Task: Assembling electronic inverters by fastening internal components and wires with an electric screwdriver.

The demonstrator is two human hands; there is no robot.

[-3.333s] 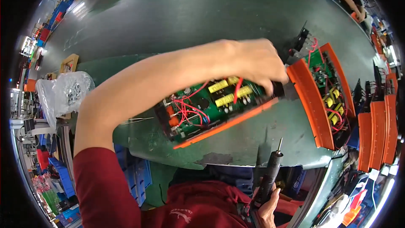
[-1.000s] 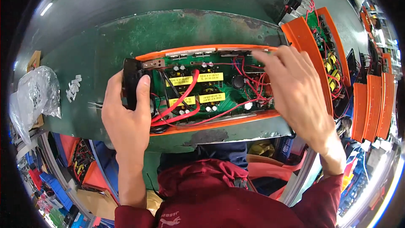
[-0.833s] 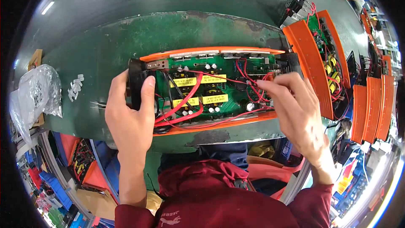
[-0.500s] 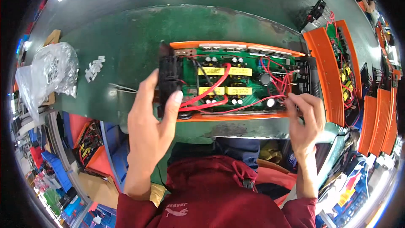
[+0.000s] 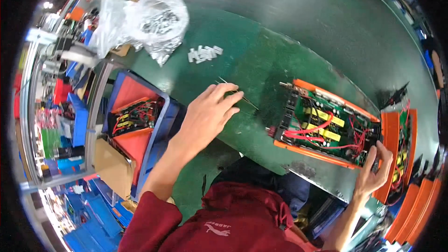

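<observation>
A: Orange-cased board [image 5: 326, 128] sits right of centre on the green mat [image 5: 242, 60]; right hand [image 5: 373, 170] pinches its near corner.
B: Left hand [image 5: 205, 116] spread flat, empty, by thin tweezers [image 5: 238, 94]. Best keep the case braced.

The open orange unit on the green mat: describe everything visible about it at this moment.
The orange unit is a long, shallow, lidless tray, metal by its look, lying flat and angled on the green mat. Inside sits a green circuit board with yellow blocks, small round capacitors and looping red wires; a black end plate closes its left end. The right hand grips its near right corner. The left hand rests apart on the mat, touching thin metal tweezers. More orange units stand close beside its right end.
</observation>
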